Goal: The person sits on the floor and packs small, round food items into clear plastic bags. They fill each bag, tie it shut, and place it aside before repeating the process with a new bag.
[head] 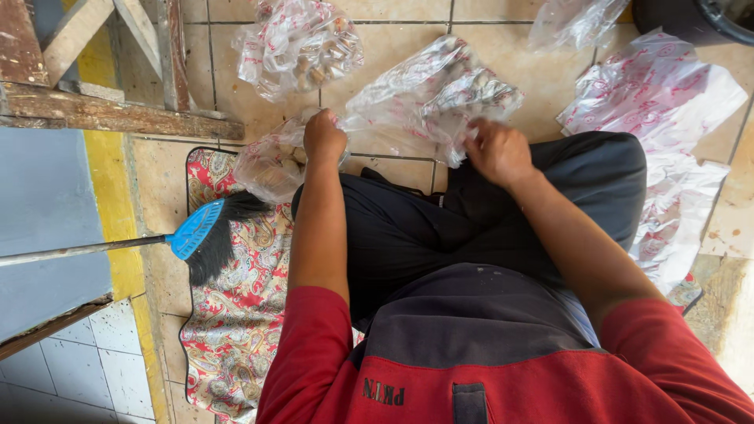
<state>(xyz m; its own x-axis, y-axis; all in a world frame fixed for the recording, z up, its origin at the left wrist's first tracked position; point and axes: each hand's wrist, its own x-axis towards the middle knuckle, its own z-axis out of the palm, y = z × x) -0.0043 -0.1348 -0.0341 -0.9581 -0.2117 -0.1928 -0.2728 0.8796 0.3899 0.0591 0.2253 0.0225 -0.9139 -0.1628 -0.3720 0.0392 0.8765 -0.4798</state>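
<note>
A printed plastic bag (428, 98) is being gripped at both ends by the left hand (323, 137) and right hand (496, 151), while one filled bag (302, 47) is lying done and empty bags (660, 102) are waiting.

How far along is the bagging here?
One filled bag lies on the tiles, apparently done. In hand: the left hand grips a filled bag, the right hand a clear printed bag. Empty bags lie unused at right.

We see glossy, crinkled clear plastic bags (428, 98), a matt patterned cloth mat (236, 314), and rough worn wood beams (118, 114).
</note>
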